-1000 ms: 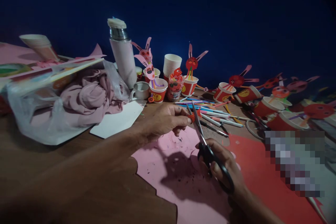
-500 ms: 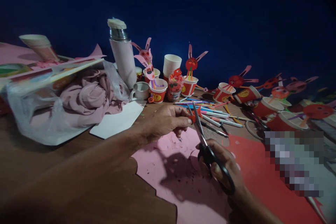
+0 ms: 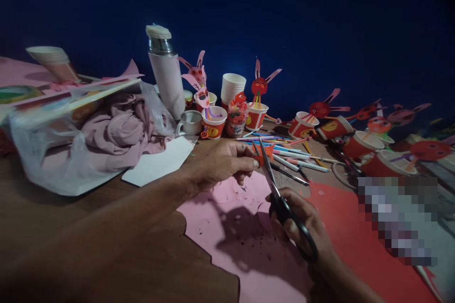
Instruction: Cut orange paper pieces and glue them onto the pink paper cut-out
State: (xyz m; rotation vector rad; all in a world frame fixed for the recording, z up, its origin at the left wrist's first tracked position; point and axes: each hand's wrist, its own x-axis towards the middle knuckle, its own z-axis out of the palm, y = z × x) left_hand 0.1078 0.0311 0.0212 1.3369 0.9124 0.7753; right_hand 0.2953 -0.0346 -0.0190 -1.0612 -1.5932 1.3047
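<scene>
Left hand (image 3: 227, 163)'s pinching a red scrap (image 3: 260, 160) near the pink paper (image 3: 245, 246)'s far edge, right hand (image 3: 302, 220)'s gripping scissors (image 3: 283, 207) at it, so looks mid-cut, though far cups (image 3: 257, 117) already have faces (image 3: 259, 86).

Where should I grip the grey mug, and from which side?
Probably by its handle, coming from the front left: the mug looks upright and its handle juts left, while a red paper cup crowds its right side.
</scene>
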